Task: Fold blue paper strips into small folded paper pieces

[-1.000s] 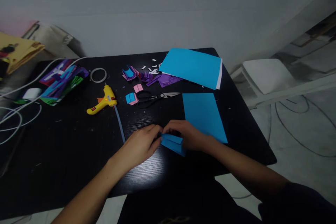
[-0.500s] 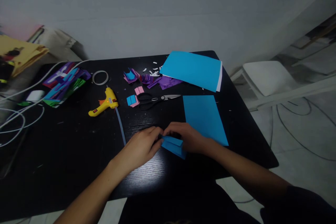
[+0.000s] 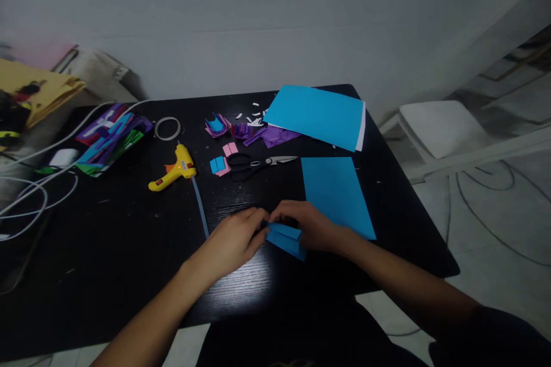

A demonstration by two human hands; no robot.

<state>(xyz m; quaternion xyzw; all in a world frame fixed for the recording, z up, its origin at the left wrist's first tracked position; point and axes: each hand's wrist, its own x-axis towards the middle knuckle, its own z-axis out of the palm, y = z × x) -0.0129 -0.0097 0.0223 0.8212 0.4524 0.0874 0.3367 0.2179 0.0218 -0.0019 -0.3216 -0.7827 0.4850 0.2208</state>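
Observation:
Between my hands is a folded piece of blue paper (image 3: 287, 239), low over the black table. My left hand (image 3: 241, 237) pinches its left end between thumb and fingers. At the top left of the piece, the fingers of my right hand (image 3: 307, 223) are closed on its edge, and the palm hides part of its right side. The fingertips of both hands nearly meet. A flat blue sheet (image 3: 338, 192) lies just beyond my right hand. Black-handled scissors (image 3: 262, 163) rest farther back, blades pointing right.
A yellow glue gun (image 3: 174, 169) with a glue stick (image 3: 200, 206) trailing from it lies left. Behind are folded paper pieces (image 3: 217, 124), white scraps (image 3: 257, 120) and a blue sheet stack (image 3: 318, 114). Tape roll (image 3: 167, 128), coloured paper bundle (image 3: 112, 135) and white cables (image 3: 41, 186) fill the left.
The whole view has shifted slightly, so the table things sit a little farther right. Both hands keep their hold on the folded blue paper, with barely any visible movement.

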